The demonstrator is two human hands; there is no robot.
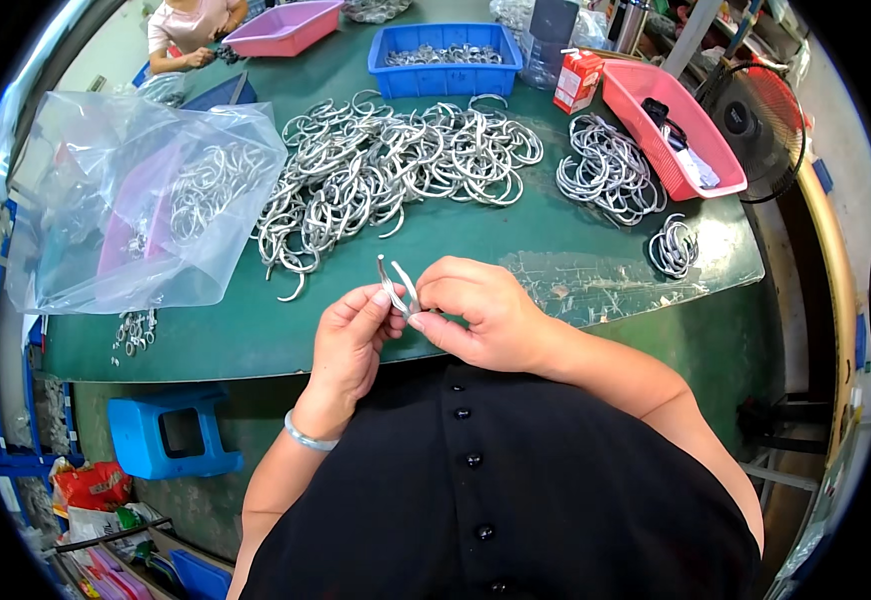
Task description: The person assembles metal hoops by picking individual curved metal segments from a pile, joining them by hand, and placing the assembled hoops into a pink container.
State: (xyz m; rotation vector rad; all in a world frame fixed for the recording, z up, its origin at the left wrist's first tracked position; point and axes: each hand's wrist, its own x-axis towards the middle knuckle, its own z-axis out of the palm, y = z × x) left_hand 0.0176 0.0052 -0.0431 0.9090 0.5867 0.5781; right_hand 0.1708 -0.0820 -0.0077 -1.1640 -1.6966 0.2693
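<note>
At nine o'clock on the green table point(516, 250) lies a clear plastic bag point(136, 200), slumped open so that the metal rings inside it and a pink tray beneath show through. Just below it sits a small clump of rings point(136, 330) near the table's edge. Toward the centre, close to the near edge, the left hand point(351, 345) pinches a bent metal ring point(398, 288) between thumb and fingertips, fingers narrow around its lower end. The right hand point(481, 310) closes on the same ring from the other side, so the piece stands upright between both hands, probably held that way to work its open ends. Above, at twelve o'clock, a big heap of rings point(386, 170) spreads within easy reach, and beyond it stands a blue bin point(446, 62) holding more. At two o'clock lie a smaller pile point(611, 175) and a pink basket point(671, 125); a little stack point(674, 245) rests at three o'clock. Another person's hand point(199, 58) works at eleven o'clock beside a pink tub point(286, 28). Under the table, at eight o'clock, stands a blue stool point(171, 430).
</note>
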